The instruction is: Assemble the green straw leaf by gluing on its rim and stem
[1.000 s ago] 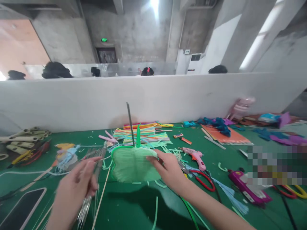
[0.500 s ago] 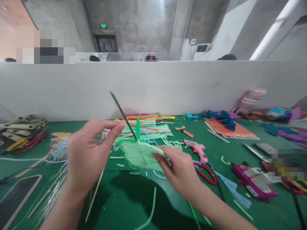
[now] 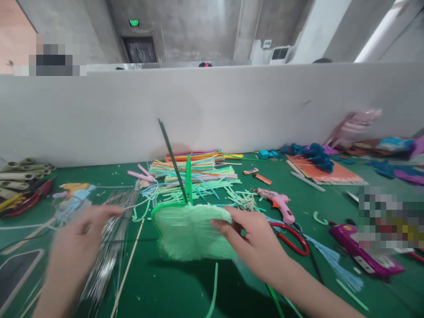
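head view: right hand point(image 3: 256, 245) pinches green fan point(image 3: 190, 232); blurred left hand point(image 3: 77, 240) grips wires point(image 3: 106, 251)

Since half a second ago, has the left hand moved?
Yes. The left hand went down and left, from beside the green piece to the silver wires on the mat.

Left hand point(image 3: 77, 240) motion-blurred; grip on silver wires point(image 3: 106, 247) unclear.
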The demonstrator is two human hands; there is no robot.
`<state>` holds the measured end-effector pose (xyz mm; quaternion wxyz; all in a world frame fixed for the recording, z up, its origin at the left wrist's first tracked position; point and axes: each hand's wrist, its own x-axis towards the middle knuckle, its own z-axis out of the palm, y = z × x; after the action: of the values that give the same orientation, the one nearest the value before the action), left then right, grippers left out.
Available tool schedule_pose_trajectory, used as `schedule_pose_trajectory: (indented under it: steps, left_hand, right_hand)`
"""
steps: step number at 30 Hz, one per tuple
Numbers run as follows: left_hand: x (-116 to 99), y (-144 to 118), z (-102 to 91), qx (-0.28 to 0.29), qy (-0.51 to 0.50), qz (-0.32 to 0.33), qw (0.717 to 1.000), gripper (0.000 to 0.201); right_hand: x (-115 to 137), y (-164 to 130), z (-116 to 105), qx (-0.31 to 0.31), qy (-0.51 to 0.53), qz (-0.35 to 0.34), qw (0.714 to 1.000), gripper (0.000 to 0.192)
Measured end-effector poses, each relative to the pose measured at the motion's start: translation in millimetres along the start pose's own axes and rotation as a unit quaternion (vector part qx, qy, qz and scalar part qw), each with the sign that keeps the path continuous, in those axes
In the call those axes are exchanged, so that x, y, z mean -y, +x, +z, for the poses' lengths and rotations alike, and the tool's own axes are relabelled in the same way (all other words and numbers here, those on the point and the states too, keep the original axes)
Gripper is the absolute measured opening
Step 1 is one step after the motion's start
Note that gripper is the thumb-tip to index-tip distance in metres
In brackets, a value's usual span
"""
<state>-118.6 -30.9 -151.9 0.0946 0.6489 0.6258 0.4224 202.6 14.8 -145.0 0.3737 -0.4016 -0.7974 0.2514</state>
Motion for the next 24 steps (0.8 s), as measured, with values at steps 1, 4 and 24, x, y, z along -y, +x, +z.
schedule_pose_trajectory:
  steps: [1,4,24]
  left_hand:
    - [-15.1,3.0,11.1,-0.015,-0.047,-0.024,0.999,0.035]
    - [-53.9,10.4,46.0,0.064,-0.236,-0.062,0.968,0.067]
    - [-86.3,-16.3,90.1,0.001,-0.022,-0.027,0.999,0.016]
  right_hand:
    - [-1.6,1.9,1.1,0.013,0.025,0.019,0.999,0.033]
    - [-7.3,6.7,4.5,0.054,0.08,0.063,0.993,0.029]
    - [8.2,31.9,-1.9,-0.023,-0.054,-0.174,0.983,0.006]
